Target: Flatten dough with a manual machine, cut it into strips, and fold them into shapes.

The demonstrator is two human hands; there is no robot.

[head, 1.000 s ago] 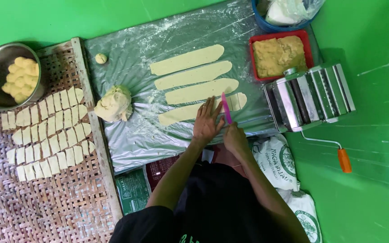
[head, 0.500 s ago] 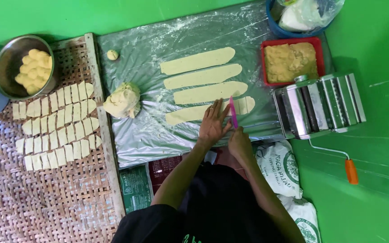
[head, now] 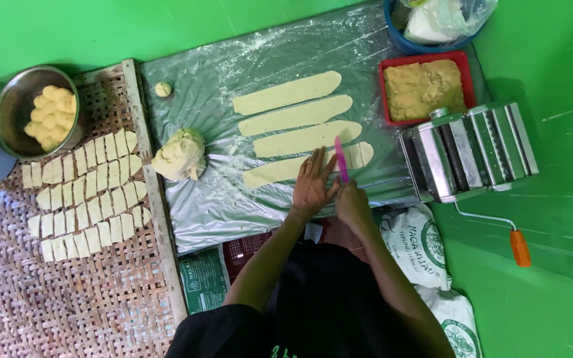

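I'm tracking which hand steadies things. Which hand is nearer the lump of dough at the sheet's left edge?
Left. The left hand presses flat on the nearest dough strip, on the side towards the lump of dough. The right hand holds the pink knife, farther from it.

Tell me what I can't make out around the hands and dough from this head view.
- Pink cutter: lower end hidden inside the right hand.
- Nearest dough strip: the middle lies under the left hand.
- Blue tub: cut off by the top edge; a plastic bag covers its contents.
- Woven tray: runs off the left and bottom edges.
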